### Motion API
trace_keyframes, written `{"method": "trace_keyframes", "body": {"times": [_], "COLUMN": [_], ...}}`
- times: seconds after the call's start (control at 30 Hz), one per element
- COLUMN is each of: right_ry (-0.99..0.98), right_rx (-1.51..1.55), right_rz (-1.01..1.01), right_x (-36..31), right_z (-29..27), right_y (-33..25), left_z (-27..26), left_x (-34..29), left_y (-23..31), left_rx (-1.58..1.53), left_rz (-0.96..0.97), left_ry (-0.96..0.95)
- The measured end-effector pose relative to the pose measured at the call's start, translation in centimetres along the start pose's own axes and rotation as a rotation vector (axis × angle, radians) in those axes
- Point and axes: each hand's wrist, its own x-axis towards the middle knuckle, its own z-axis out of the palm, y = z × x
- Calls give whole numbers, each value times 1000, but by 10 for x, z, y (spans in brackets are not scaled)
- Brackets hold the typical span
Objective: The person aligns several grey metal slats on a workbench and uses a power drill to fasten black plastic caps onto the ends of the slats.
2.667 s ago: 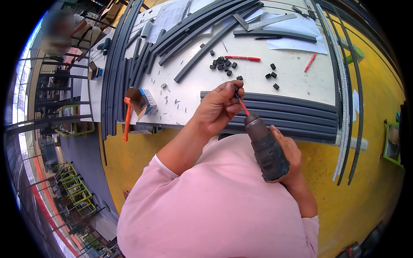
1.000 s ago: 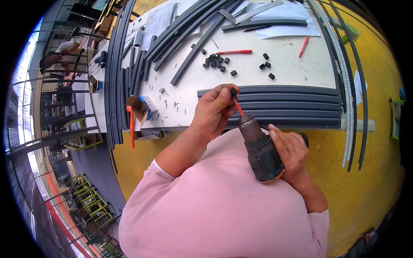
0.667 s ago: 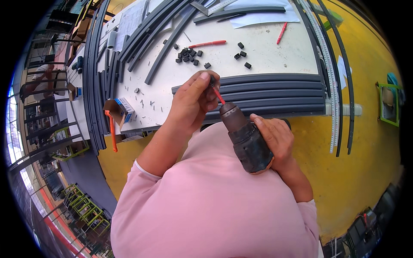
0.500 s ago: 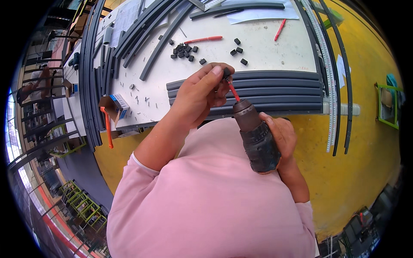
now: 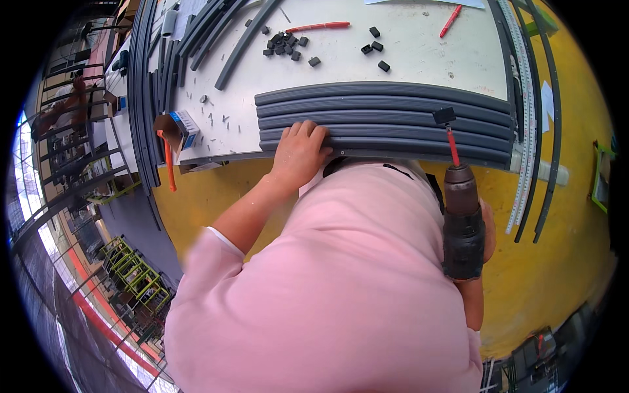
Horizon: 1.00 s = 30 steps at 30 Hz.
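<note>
My right hand [image 5: 488,232] is wrapped round a dark cordless drill [image 5: 462,229], held upright to the right of my body; the drill hides most of the fingers. A red driver bit [image 5: 453,145] sticks out of its chuck, and a small black plastic cap [image 5: 443,116] sits at the bit's tip, above the strips. My left hand [image 5: 300,154] lies over the near edge of a row of long dark grey strips [image 5: 393,118], its fingers bent over the nearest ones. Its fingertips and thumb are partly hidden.
Several loose black caps [image 5: 285,44] and a red pen [image 5: 318,27] lie on the white table [image 5: 229,124]. Another red pen [image 5: 451,21] is farther right. An opened small box [image 5: 180,131] stands at the left edge, near an orange-handled tool [image 5: 168,160]. More strips [image 5: 140,98] line the left side.
My left hand has left the drill tip and come down onto the strips. The drill has swung right and more upright, with the black cap on its bit. My view has shifted slightly.
</note>
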Motion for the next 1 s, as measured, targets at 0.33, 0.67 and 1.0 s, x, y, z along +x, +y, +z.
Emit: {"method": "trace_keyframes", "body": {"times": [0.33,0.67,1.0], "right_ry": [-84,-247,-446], "right_rx": [-88,20,-288], "right_rz": [-184,-89,147], "right_x": [11,-25,-12], "right_z": [12,78,90], "right_y": [-11,-46,-115], "left_z": [17,32,30], "left_x": [2,-5,2], "left_y": [-26,-53,-66], "left_rx": [-161,-280,-389], "left_rz": [156,363,399], "left_ry": [80,92,37]}}
